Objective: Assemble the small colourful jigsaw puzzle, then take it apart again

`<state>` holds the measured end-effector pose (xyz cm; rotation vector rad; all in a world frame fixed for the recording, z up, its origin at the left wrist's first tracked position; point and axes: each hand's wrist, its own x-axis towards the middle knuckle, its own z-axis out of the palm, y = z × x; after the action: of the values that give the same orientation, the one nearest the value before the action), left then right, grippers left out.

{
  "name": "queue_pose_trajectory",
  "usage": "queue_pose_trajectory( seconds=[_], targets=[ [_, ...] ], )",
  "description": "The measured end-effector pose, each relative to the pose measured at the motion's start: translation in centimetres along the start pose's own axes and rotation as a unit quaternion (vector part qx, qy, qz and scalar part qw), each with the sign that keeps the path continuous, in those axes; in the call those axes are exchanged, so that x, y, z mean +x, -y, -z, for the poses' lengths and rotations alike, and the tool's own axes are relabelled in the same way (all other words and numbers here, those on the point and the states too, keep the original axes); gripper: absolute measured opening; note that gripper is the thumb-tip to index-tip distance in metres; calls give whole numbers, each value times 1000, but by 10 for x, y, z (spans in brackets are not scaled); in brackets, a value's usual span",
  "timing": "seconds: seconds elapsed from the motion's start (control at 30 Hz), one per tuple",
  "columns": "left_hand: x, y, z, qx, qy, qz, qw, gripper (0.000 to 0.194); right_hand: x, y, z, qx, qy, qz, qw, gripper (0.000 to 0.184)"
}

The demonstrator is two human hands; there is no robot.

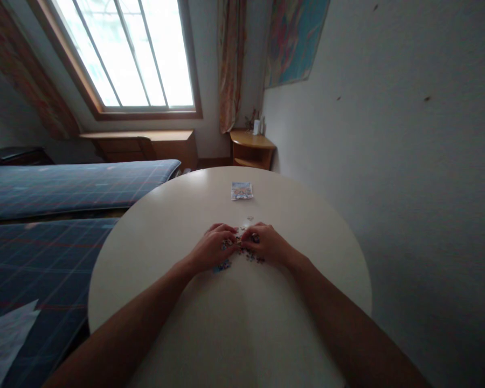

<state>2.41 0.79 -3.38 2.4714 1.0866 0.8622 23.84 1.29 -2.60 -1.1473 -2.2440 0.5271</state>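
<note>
The pieces, small and jigsaw-like, lie in a cluster around the middle of the round counter, partly hidden under both hands. The left hand curls over the cluster's left side, its thumb reaching in toward the right hand. The left grip looks narrow, but whether it pinches a piece I cannot tell. The right grip is narrow too, thumb and fingers drawn close over the pieces; what sits between them is too small to make out. By the left palm, a bluish patch shows, partly covered. One pale piece lies apart, just beyond the right fingers. Farther off, near the counter's far edge, rests the card, its print blurred. Pale surface runs from each hand to the curved side edges; the near edge is cut off from view. The bed stands left, the wall right
</note>
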Motion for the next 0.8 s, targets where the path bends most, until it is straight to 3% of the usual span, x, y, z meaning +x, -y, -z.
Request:
queue_pose_trajectory(
  seconds=[0.3, 0.53, 0.63, 0.8],
  targets=[
    [5, 0, 3, -67, -27, 49, 996, 18, -1, 7, 9, 93, -49, -26, 994, 17],
    [5, -3, 2, -11, -42, 78, 996, 16, 0, 11, 4, 54, -53, 30, 997, 8],
    [6, 0, 2, 6, -45, 97, 994, 19, 1, 10, 3, 44, -58, 16, 997, 9],
    [4, 11, 3, 54, -54, 107, 991, 20, -1, -1, 8, -34, -32, -26, 999, 32]
  ],
)
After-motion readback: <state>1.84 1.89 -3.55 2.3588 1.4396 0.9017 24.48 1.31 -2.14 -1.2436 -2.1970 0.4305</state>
